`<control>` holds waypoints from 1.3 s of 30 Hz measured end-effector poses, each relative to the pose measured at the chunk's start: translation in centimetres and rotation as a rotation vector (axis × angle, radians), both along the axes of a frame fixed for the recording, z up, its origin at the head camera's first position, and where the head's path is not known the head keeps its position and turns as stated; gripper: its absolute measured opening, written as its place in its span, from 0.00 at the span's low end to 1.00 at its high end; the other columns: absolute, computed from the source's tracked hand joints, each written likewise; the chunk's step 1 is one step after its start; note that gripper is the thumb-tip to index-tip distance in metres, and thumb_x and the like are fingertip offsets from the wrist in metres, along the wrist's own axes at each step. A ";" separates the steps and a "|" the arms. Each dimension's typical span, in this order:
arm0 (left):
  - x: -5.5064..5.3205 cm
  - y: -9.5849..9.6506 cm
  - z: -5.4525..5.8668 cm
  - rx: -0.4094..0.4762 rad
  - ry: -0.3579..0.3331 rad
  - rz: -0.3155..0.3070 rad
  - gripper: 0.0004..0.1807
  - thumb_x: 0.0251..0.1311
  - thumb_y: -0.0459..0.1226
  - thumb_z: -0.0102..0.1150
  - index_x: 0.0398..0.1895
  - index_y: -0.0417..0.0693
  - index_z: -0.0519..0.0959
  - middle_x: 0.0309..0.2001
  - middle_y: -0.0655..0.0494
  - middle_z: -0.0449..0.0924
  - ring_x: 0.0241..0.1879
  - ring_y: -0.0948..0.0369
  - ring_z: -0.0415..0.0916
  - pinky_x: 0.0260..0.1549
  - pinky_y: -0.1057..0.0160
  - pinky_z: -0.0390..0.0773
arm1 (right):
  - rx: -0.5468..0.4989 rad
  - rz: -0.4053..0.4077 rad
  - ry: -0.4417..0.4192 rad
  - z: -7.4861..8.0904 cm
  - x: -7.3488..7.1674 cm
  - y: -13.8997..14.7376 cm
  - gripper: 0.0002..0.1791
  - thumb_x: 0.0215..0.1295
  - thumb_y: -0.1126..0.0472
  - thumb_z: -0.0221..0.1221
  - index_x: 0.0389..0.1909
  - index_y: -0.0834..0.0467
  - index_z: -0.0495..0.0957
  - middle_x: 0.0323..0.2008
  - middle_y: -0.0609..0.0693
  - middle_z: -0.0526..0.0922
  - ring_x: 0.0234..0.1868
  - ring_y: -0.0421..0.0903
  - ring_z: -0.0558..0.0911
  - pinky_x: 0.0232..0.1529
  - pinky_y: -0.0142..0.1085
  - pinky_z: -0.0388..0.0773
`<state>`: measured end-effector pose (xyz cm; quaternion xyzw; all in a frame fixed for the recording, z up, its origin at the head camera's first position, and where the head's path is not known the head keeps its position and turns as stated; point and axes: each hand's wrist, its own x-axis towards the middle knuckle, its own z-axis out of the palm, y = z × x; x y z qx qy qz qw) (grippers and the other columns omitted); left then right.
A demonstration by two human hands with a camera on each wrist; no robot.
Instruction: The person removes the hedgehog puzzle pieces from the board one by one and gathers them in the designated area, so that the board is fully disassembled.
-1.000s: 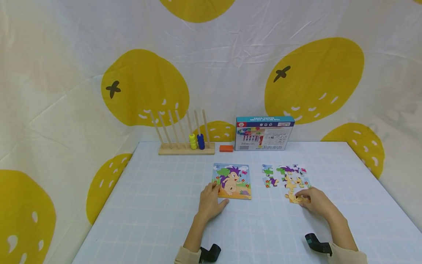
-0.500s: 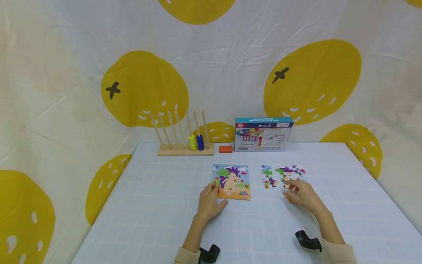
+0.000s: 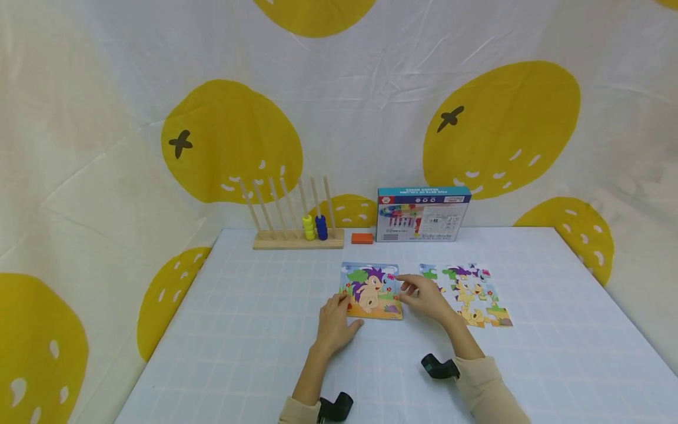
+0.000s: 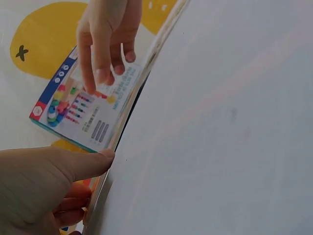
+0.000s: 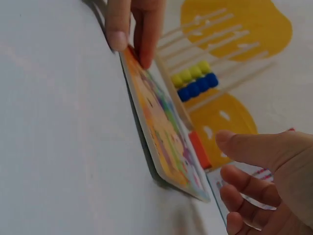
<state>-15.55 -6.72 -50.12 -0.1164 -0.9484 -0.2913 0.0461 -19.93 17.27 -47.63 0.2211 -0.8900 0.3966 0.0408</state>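
Observation:
A square puzzle board (image 3: pixel 371 288) with a purple-spined hedgehog picture lies flat on the table. At its lower left corner, my left hand (image 3: pixel 335 324) grips it, thumb at the near edge and fingers on the left side. In the right wrist view, the board (image 5: pixel 164 122) shows edge-on under the left fingers. My right hand (image 3: pixel 426 299) is at the board's right side, thumb and fingers apart with nothing between them. Loose jigsaw pieces (image 3: pixel 463 288) with the same kind of picture are laid out further right, partly hidden by that hand.
Behind the board stands a wooden peg rack (image 3: pixel 299 242) with yellow beads (image 3: pixel 309 228) and blue beads (image 3: pixel 321 228) on two pegs. A small orange block (image 3: pixel 362 238) lies beside it, then an upright printed box (image 3: pixel 422 218). A patterned cloth (image 3: pixel 339 118) hangs behind the table.
My right hand has left the loose pieces and moved left to the board's right edge, uncovering the lower right pieces. The left hand stays at the board's corner.

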 end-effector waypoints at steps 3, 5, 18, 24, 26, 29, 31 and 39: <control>-0.1 0.0 0.0 -0.015 0.004 0.000 0.31 0.53 0.44 0.66 0.57 0.33 0.73 0.59 0.42 0.67 0.60 0.47 0.63 0.60 0.45 0.62 | -0.026 0.039 0.004 -0.3 -0.2 -1.6 0.22 0.56 0.66 0.64 0.51 0.70 0.75 0.33 0.55 0.80 0.33 0.47 0.78 0.34 0.38 0.78; -0.2 -0.1 0.0 -0.022 0.005 0.005 0.32 0.53 0.44 0.66 0.57 0.33 0.73 0.60 0.39 0.65 0.61 0.45 0.60 0.60 0.44 0.61 | -0.035 0.067 0.023 -0.6 -0.4 -2.5 0.22 0.56 0.66 0.64 0.51 0.72 0.75 0.33 0.56 0.80 0.33 0.49 0.78 0.34 0.39 0.79; -0.5 -0.9 0.0 -0.010 0.026 0.045 0.29 0.53 0.43 0.66 0.55 0.36 0.75 0.57 0.38 0.69 0.57 0.45 0.64 0.55 0.44 0.65 | 0.045 0.103 -0.017 -1.6 -0.8 -7.0 0.23 0.54 0.60 0.66 0.49 0.67 0.78 0.40 0.57 0.80 0.38 0.47 0.75 0.42 0.40 0.75; -0.5 -1.2 -0.2 -0.003 0.060 0.050 0.30 0.51 0.42 0.68 0.54 0.31 0.74 0.54 0.41 0.71 0.55 0.46 0.65 0.52 0.45 0.68 | 0.137 0.091 0.016 -1.7 -0.7 -8.2 0.21 0.50 0.57 0.69 0.43 0.64 0.81 0.38 0.55 0.78 0.38 0.48 0.74 0.40 0.43 0.72; -0.5 -1.2 -0.3 -0.001 0.061 0.054 0.30 0.51 0.42 0.68 0.54 0.32 0.75 0.54 0.41 0.71 0.56 0.45 0.64 0.52 0.45 0.67 | 0.149 0.087 0.008 -1.7 -0.7 -8.4 0.20 0.50 0.57 0.69 0.42 0.63 0.82 0.37 0.54 0.78 0.38 0.47 0.74 0.40 0.42 0.72; -0.5 -1.3 -0.3 0.005 0.049 0.066 0.30 0.51 0.42 0.68 0.54 0.32 0.75 0.55 0.41 0.71 0.57 0.45 0.63 0.53 0.45 0.67 | 0.150 0.086 -0.022 -1.8 -0.6 -8.6 0.18 0.51 0.57 0.69 0.42 0.62 0.82 0.38 0.53 0.78 0.38 0.45 0.72 0.38 0.40 0.70; -0.6 -1.4 -0.3 0.013 0.043 0.073 0.30 0.51 0.42 0.68 0.54 0.32 0.75 0.55 0.41 0.71 0.57 0.45 0.63 0.53 0.45 0.67 | 0.149 0.080 -0.042 -1.9 -0.7 -8.7 0.18 0.52 0.57 0.69 0.42 0.62 0.82 0.38 0.53 0.79 0.38 0.44 0.72 0.38 0.39 0.69; -0.7 -1.5 -0.3 0.017 0.055 0.071 0.29 0.50 0.41 0.68 0.52 0.31 0.76 0.54 0.41 0.72 0.56 0.45 0.64 0.52 0.45 0.67 | 0.141 0.056 -0.117 -1.5 -0.8 -8.7 0.19 0.50 0.57 0.70 0.40 0.63 0.80 0.36 0.51 0.77 0.36 0.42 0.71 0.38 0.37 0.70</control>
